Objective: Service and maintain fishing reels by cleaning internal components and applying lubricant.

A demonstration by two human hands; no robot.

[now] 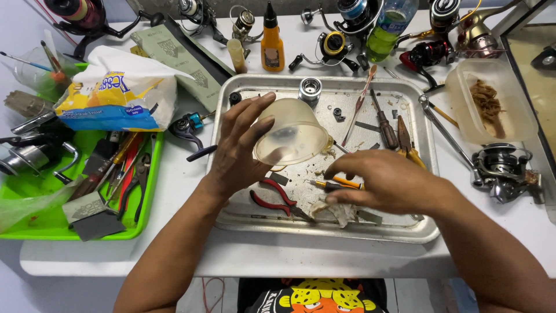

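Cloudy plastic cup point(291, 134) tipped over metal tray point(423, 232), left hand point(240, 148) clamped on it. Right hand point(387, 179) fingers curled at small screwdriver point(336, 185), grip unclear. Parts-sorting step; next needs clean pinch.

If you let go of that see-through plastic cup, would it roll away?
Probably. The cloudy see-through plastic cup is round and tapered, held on its side by the left hand, so it would likely roll in a curve. It looks thin and light, so the metal tray rim might stop it.
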